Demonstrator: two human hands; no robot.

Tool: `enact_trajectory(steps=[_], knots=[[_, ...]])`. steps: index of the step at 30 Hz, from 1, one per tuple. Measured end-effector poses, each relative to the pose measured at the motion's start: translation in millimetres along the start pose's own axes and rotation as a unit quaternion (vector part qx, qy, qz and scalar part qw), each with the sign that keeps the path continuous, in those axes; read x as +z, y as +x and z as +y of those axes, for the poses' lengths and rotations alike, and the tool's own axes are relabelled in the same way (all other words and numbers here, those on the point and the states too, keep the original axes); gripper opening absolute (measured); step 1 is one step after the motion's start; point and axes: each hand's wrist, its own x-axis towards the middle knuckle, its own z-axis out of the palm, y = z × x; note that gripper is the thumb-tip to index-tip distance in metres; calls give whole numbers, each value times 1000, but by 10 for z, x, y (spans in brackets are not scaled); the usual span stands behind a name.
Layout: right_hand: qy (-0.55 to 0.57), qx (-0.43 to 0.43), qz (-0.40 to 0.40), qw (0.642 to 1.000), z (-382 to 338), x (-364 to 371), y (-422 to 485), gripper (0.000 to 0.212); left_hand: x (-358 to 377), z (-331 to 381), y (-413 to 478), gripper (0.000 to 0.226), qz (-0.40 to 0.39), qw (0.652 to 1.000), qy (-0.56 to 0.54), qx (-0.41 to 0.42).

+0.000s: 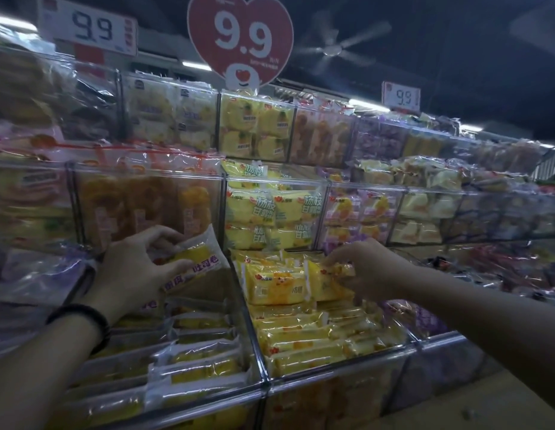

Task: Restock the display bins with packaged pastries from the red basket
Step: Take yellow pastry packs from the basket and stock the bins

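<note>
Pastry pack, lower left: grips it in left hand over the clear bin, likely to slot it in upright, while pinching yellow packs at centre with right hand, probably straightening them.

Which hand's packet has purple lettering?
The left hand grips it: a white-edged packet with purple characters. The right hand holds a yellow packet without any.

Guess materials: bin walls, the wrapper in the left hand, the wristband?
Bin walls: clear rigid plastic, probably acrylic; stock shows through, edges glare. Wrapper in the left hand: thin glossy plastic film, part clear, part printed white, crinkled highlights. Wristband: dark, matte; beads or elastic, cannot tell.
</note>
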Motion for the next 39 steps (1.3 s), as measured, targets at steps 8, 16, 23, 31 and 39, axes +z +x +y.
enact_trajectory(steps=[8,16,23,31,39], knots=[[71,-51,209,974,-642,-207,430,19,-74,20,5,29,12,999,38,-2],[-97,-157,85,979,-1904,109,1123,44,-105,-110,79,25,-52,997,64,-4],[-188,-103,38,976,-1998,511,1305,22,20,-127,110,23,-89,994,38,-49],[-300,-83,13,950,-2318,613,1397,18,100,-306,127,53,-175,962,188,-91],[-249,-78,-73,963,-2422,602,1360,24,129,-268,53,31,-157,918,365,-20]])
